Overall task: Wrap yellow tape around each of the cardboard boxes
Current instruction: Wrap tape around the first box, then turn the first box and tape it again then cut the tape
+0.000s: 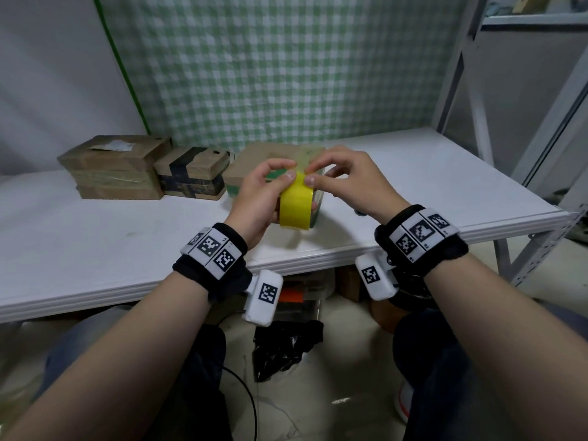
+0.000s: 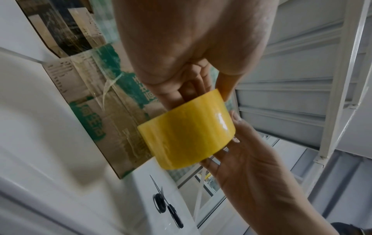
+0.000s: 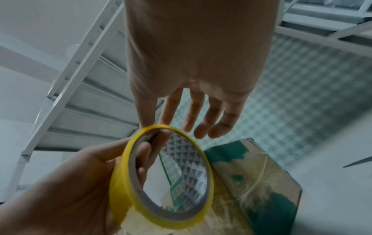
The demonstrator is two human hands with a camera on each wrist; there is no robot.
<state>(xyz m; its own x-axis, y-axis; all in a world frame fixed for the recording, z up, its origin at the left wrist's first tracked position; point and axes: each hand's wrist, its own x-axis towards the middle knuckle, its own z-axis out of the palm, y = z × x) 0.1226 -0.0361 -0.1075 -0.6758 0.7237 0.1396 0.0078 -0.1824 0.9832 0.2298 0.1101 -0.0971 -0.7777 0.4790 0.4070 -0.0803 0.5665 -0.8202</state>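
Note:
My left hand (image 1: 264,198) grips a roll of yellow tape (image 1: 295,206) above the white table, with fingers through its core (image 3: 144,159). At the top of the roll my right hand (image 1: 308,174) pinches the tape with thumb and forefinger, the other fingers (image 3: 201,120) spread loosely. Just behind the roll lies a cardboard box with green print (image 1: 248,168), seen close in the left wrist view (image 2: 112,111) and the right wrist view (image 3: 261,182). To its left stand a box bound in black tape (image 1: 194,173) and a larger brown box (image 1: 117,167).
Black-handled scissors (image 2: 167,209) lie on the table (image 1: 429,186) near its front edge, right of the hands. A green checked cloth (image 1: 286,74) hangs behind. A white metal rack (image 1: 477,90) rises at the right. Boxes and a black bag (image 1: 286,348) lie under the table.

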